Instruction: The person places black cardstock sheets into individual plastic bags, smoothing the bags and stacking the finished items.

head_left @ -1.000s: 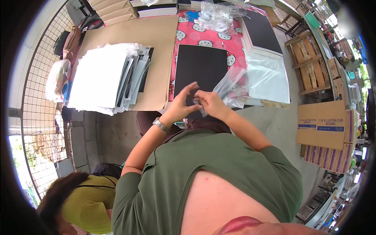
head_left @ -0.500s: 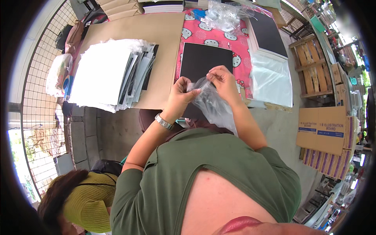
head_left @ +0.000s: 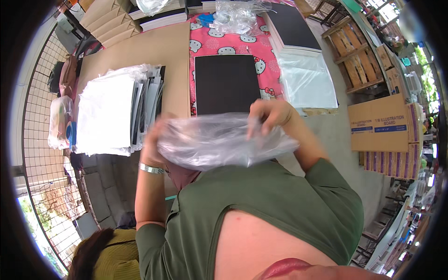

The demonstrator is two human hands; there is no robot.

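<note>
A clear plastic bag (head_left: 210, 142) is stretched sideways between my two hands, over the table's near edge. My left hand (head_left: 156, 140), blurred by motion, grips its left end. At the other end my right hand (head_left: 270, 117) pinches the plastic between thumb and fingers. Just beyond the bag lies a black board (head_left: 227, 84), flat on the pink patterned cloth (head_left: 233, 44); the bag hides its near edge. A stack of white and black sheets in clear plastic (head_left: 109, 112) rests on brown cardboard to the left.
Black-topped boards (head_left: 294, 28) and a pile of clear bags (head_left: 308, 79) lie at the right. Crumpled plastic (head_left: 235, 17) sits at the back. Another person (head_left: 114, 254) is at the lower left. Cardboard boxes (head_left: 382, 123) stand right of the table.
My hands have moved apart, spreading the bag from a gathered bunch into a wide sideways stretch. The view has shifted, and more of the black board now shows.
</note>
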